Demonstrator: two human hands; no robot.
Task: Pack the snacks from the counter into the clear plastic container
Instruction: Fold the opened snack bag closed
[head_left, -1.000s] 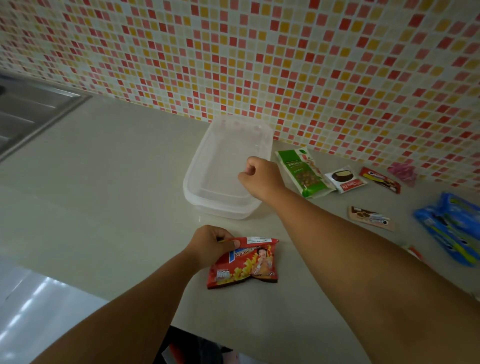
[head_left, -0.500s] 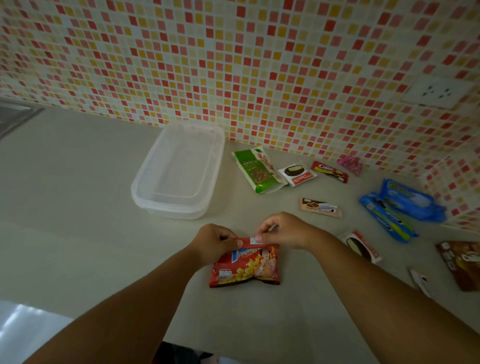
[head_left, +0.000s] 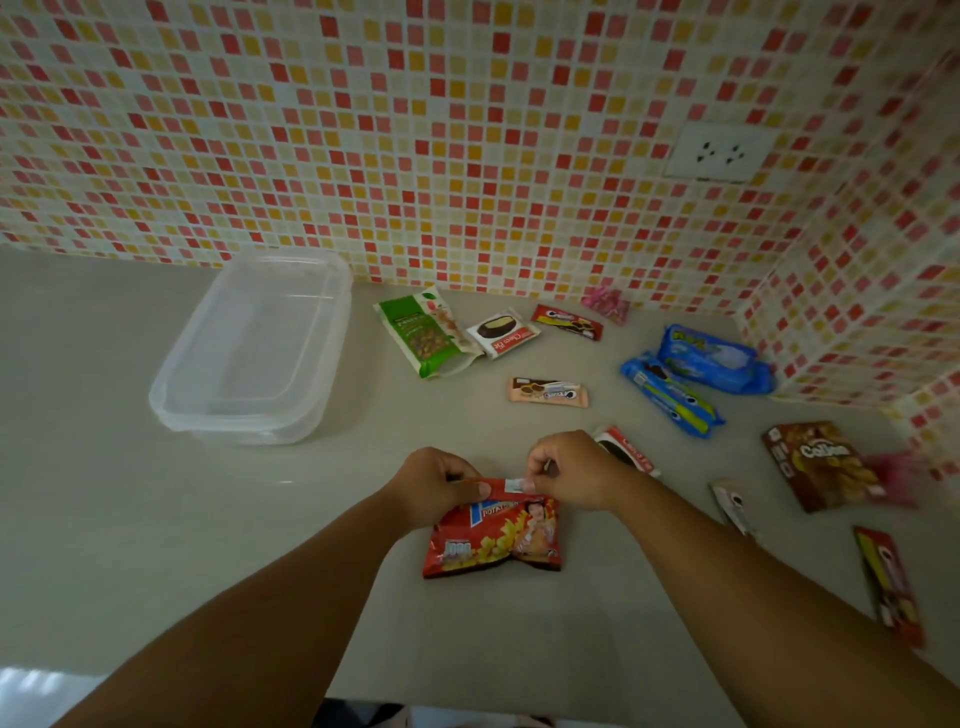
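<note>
A red potato-snack bag (head_left: 493, 540) lies on the counter in front of me. My left hand (head_left: 431, 483) pinches its top left corner and my right hand (head_left: 571, 470) pinches its top right edge. The clear plastic container (head_left: 208, 415) stands empty to the upper left, near the tiled wall. Other snacks lie scattered to the right: a green nut pack (head_left: 423, 332), a Choco Pie (head_left: 501, 332), a small red wafer pack (head_left: 566, 322), a beige cookie bar (head_left: 548, 392), two blue cookie packs (head_left: 696, 374) and a brown Collon box (head_left: 821, 465).
Another Choco Pie (head_left: 631, 449) lies just behind my right hand. Small packs (head_left: 735, 506) and a red stick pack (head_left: 888, 582) lie at the right. Pink candy (head_left: 605, 304) sits by the tiled wall. A wall socket (head_left: 719, 150) is above. The counter's front edge runs near me.
My right hand came back from the container's rim and took the red bag's top right edge. My view turned right, showing more snacks, and the bag's top is raised a little.
</note>
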